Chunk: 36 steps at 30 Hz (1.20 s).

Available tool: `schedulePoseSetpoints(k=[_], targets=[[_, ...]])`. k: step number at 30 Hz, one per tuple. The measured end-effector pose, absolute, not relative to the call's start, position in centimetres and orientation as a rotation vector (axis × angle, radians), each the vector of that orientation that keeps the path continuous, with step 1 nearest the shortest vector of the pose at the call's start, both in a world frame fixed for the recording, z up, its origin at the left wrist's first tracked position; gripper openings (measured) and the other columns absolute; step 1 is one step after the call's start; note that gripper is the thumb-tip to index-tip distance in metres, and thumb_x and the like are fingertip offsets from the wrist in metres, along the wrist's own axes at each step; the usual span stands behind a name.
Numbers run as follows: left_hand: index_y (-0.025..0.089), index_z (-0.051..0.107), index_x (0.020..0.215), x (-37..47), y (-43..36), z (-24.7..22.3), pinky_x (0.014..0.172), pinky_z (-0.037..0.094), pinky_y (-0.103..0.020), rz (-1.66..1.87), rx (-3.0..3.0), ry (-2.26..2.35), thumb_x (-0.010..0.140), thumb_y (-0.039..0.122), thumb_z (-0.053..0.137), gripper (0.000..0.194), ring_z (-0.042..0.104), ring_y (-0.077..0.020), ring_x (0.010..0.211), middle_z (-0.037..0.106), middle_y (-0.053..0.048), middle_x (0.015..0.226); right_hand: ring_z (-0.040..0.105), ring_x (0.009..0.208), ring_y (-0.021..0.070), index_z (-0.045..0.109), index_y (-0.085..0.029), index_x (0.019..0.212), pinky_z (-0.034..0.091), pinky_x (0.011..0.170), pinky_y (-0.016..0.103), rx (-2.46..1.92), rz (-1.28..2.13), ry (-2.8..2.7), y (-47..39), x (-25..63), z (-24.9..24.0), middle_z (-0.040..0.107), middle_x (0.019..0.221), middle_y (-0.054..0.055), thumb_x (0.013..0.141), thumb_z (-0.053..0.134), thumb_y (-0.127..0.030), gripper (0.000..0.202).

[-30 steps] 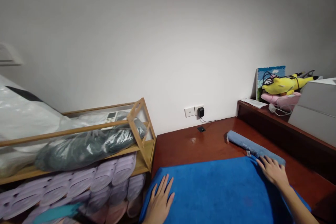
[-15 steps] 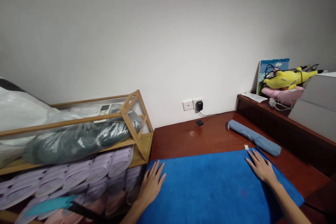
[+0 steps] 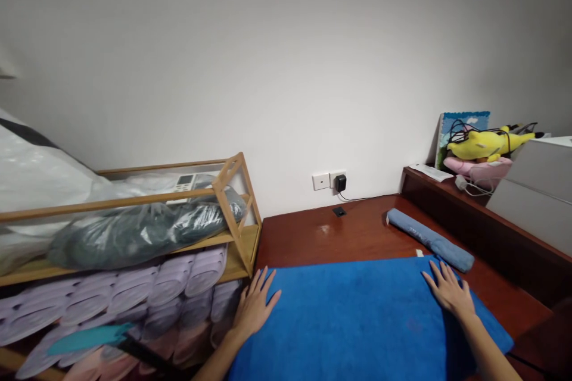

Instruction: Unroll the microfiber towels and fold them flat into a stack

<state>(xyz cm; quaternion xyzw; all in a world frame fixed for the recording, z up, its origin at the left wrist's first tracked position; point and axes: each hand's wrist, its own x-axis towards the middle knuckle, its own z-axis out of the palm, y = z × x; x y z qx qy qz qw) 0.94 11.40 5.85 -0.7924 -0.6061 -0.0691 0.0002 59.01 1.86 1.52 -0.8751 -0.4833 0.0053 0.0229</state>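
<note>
A bright blue towel (image 3: 353,315) lies spread over the reddish-brown wooden desk (image 3: 304,238), with a small white tag (image 3: 419,253) at its far edge. On its far left corner rests my left hand (image 3: 255,303), fingers spread and nothing in them. My right hand (image 3: 450,290) lies flat near the far right corner, fingers apart, also holding nothing. Just beyond the right hand sits a rolled light-blue cloth (image 3: 429,238), placed diagonally on the desk. The towel's near part runs out of view at the bottom.
Left of the desk stands a wooden rack (image 3: 236,232) with a plastic-wrapped dark bundle (image 3: 143,232) and lilac slippers (image 3: 167,280). A black plug (image 3: 340,183) sits in the wall socket. On the raised right ledge are a yellow plush toy (image 3: 482,146) and grey boxes (image 3: 536,184).
My left hand has slid slightly left and away from me along the towel's edge. The right hand stays at its corner, and the view has shifted a little.
</note>
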Motion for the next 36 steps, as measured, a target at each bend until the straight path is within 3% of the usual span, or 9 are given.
schedulePoseSetpoints(k=[7, 10, 13, 15, 19, 24, 29, 36], targets=[[0.027, 0.023, 0.142, 2.2, 9.7, 7.9, 0.108, 0.025, -0.05, -0.322, -2.442, -1.779, 0.092, 0.049, 0.029, 0.055, 0.02, -0.0234, 0.139, 0.023, -0.005, 0.151, 0.007, 0.141, 0.0239, 0.024, -0.021, 0.143, 0.009, 0.111, 0.052, -2.75, -0.041, -1.463, 2.7, 57.2, 3.4, 0.015, 0.153, 0.01, 0.083, 0.018, -0.061, 0.072], [0.032, 0.013, 0.144, 1.6, 5.8, 8.6, 0.109, 0.028, -0.044, -0.377, -2.526, -1.611, 0.093, 0.045, 0.03, 0.055, 0.022, -0.0202, 0.138, 0.022, -0.001, 0.151, 0.011, 0.14, 0.0293, 0.027, -0.028, 0.142, 0.014, 0.106, 0.061, -2.674, -0.052, -1.526, -1.0, 56.8, 2.4, 0.02, 0.152, 0.007, 0.081, 0.021, -0.059, 0.068], [0.034, 0.01, 0.144, 0.3, 1.8, 8.1, 0.108, 0.032, -0.04, -0.321, -2.652, -1.465, 0.092, 0.045, 0.035, 0.059, 0.028, -0.02, 0.136, 0.023, 0.001, 0.151, 0.013, 0.137, 0.0402, 0.038, -0.041, 0.134, 0.012, 0.099, 0.072, -2.642, -0.049, -1.53, -6.3, 57.5, 0.1, 0.028, 0.15, 0.002, 0.073, 0.036, -0.061, 0.065], [0.035, 0.01, 0.143, -0.3, 0.2, 7.5, 0.107, 0.035, -0.042, -0.292, -2.687, -1.437, 0.091, 0.045, 0.037, 0.06, 0.03, -0.0213, 0.135, 0.026, 0.001, 0.149, 0.015, 0.137, 0.0397, 0.036, -0.042, 0.135, 0.014, 0.099, 0.072, -2.655, -0.05, -1.434, -8.6, 58.2, -0.7, 0.032, 0.148, 0.003, 0.072, 0.034, -0.061, 0.065], [0.036, 0.01, 0.143, -0.6, -0.5, 7.3, 0.106, 0.035, -0.045, -0.267, -2.708, -1.442, 0.092, 0.045, 0.036, 0.058, 0.031, -0.0233, 0.134, 0.026, 0.001, 0.149, 0.019, 0.138, 0.0301, 0.031, -0.037, 0.139, 0.02, 0.103, 0.063, -2.603, -0.01, -1.444, -9.1, 59.0, 0.5, 0.033, 0.147, 0.003, 0.078, 0.019, -0.056, 0.065], [0.036, 0.008, 0.143, -1.1, -1.5, 7.9, 0.107, 0.036, -0.041, -0.256, -2.735, -1.388, 0.092, 0.046, 0.035, 0.059, 0.03, -0.0215, 0.135, 0.023, 0.001, 0.15, 0.016, 0.138, 0.0324, 0.04, -0.038, 0.133, 0.021, 0.103, 0.063, -2.574, -0.046, -1.38, -9.6, 59.0, 1.4, 0.034, 0.146, 0.003, 0.074, 0.028, -0.057, 0.063], [0.036, 0.008, 0.143, -1.8, -2.9, 7.5, 0.106, 0.037, -0.044, -0.289, -2.749, -1.414, 0.092, 0.045, 0.036, 0.059, 0.03, -0.023, 0.135, 0.025, 0.001, 0.149, 0.019, 0.138, 0.0299, 0.024, -0.035, 0.142, 0.024, 0.102, 0.062, -2.515, 0.029, -1.193, -11.6, 59.4, -0.1, 0.03, 0.149, 0.005, 0.074, 0.024, -0.056, 0.07], [0.039, 0.008, 0.142, -2.4, -4.1, 7.4, 0.103, 0.041, -0.043, -0.299, -2.76, -1.383, 0.09, 0.048, 0.038, 0.061, 0.034, -0.024, 0.132, 0.027, 0.002, 0.148, 0.024, 0.135, 0.0325, 0.006, -0.046, 0.141, 0.024, 0.102, 0.064, -2.394, 0.012, -1.141, -12.4, 58.7, 0.6, 0.03, 0.149, -0.003, 0.073, 0.025, -0.056, 0.072]])
